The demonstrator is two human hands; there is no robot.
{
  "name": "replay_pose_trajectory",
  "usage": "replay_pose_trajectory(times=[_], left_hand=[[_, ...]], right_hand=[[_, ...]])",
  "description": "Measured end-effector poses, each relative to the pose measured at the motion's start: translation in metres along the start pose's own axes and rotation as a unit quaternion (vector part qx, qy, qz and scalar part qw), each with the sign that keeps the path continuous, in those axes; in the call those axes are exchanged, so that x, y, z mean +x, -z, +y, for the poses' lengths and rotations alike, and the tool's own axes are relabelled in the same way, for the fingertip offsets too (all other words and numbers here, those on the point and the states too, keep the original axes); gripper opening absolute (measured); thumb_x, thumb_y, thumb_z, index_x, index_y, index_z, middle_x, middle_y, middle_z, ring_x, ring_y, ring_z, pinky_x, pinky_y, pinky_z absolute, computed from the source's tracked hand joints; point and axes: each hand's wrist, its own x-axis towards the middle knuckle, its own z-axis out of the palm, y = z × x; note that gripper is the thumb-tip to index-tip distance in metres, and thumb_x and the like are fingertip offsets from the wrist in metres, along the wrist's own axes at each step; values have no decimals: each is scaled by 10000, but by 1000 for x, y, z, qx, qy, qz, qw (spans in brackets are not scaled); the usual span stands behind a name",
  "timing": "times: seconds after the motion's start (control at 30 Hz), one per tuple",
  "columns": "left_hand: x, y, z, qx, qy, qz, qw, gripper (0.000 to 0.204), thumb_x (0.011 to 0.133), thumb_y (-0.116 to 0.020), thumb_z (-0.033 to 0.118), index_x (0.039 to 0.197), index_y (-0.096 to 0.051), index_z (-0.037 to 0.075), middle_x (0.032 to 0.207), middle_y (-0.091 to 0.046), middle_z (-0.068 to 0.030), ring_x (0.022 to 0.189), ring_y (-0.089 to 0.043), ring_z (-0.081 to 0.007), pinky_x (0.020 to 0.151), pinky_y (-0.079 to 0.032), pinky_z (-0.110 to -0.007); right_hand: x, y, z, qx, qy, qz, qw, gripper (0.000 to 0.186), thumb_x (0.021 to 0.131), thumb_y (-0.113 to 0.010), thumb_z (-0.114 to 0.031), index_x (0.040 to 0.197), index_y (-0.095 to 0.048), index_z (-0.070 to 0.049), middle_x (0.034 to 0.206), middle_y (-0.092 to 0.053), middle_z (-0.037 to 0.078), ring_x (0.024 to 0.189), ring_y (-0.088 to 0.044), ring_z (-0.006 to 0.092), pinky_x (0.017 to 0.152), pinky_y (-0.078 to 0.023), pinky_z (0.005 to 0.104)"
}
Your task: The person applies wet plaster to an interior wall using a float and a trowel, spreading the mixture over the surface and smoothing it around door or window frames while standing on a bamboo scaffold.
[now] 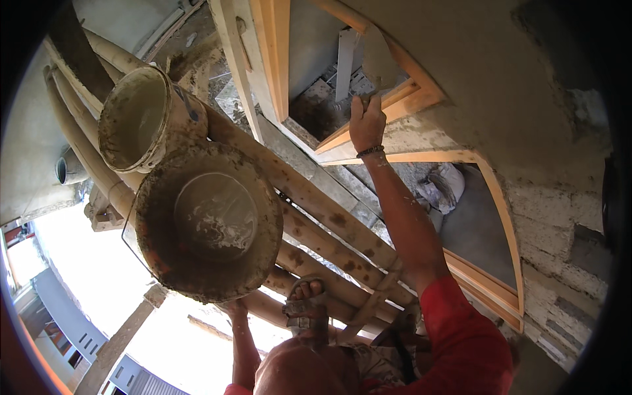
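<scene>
My right hand (367,125) is raised at the wooden window frame, its fingers closed round the handle of a trowel. The trowel's grey-brown blade (380,60) points up and away along the frame's edge. On the left, a wide mud-crusted bucket (158,243) stands over the bamboo poles, with wet grey mortar (217,210) in its bottom. My left hand (232,307) is at that bucket's near rim, where the bucket hides its fingers. Directly behind is a second bucket (171,118), pale and smeared with mortar.
Bamboo poles (329,224) form the platform under my sandalled foot (307,303). The plastered wall (513,85) rises on the right, with rough bare masonry (559,263) lower down. An arched wooden frame (503,217) surrounds a lower opening. Bright ground and a wooden post (125,336) lie below left.
</scene>
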Motion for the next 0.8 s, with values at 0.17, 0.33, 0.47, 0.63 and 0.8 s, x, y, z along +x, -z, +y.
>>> replay_pose_trajectory(times=[0.17, 0.33, 0.47, 0.63, 0.8], left_hand=[[2, 6, -5, -17, 19, 39, 999, 643, 878, -624, 346, 1333, -369, -29, 1293, -467, -154, 1122, -493, -256, 950, -422, -384], [-2, 1, 24, -15, 50, -52, 997, 675, 887, -617, 353, 1370, -327, -17, 1335, -436, -148, 1182, -463, -255, 984, -413, -374], [-6, 1, 18, 10, 18, -11, 1000, 685, 893, -605, 365, 1378, -314, -23, 1346, -418, -163, 1198, -452, -271, 1005, -399, -385], [8, 19, -37, 37, 18, 24, 999, 1061, 720, -689, 606, 1442, -197, 3, 1385, -359, -172, 1247, -391, -296, 1050, -349, -430], [-5, 0, 8, -24, 35, -27, 999, 798, 864, -620, 452, 1408, -275, -20, 1381, -384, -191, 1237, -419, -286, 1040, -364, -416]], right_hand=[[-18, 17, 1, 60, -89, -36, 994, 286, 893, -591, -258, 843, -470, -4, 670, -603, 197, 654, -608, 417, 591, -473, 477], [-6, 7, -1, 33, -46, -20, 998, 288, 902, -578, -267, 863, -470, -3, 683, -612, 206, 676, -618, 423, 599, -478, 480], [-4, 2, -2, 21, -33, -20, 999, 288, 896, -590, -261, 845, -482, 1, 674, -609, 204, 651, -614, 410, 580, -471, 467], [-12, 7, 4, 34, -50, -20, 998, 295, 889, -610, -257, 815, -504, 8, 664, -598, 199, 630, -611, 392, 563, -464, 445], [20, -8, -4, -65, 17, -47, 997, 313, 900, -572, -307, 893, -485, -6, 743, -616, 229, 727, -599, 448, 651, -469, 514]])
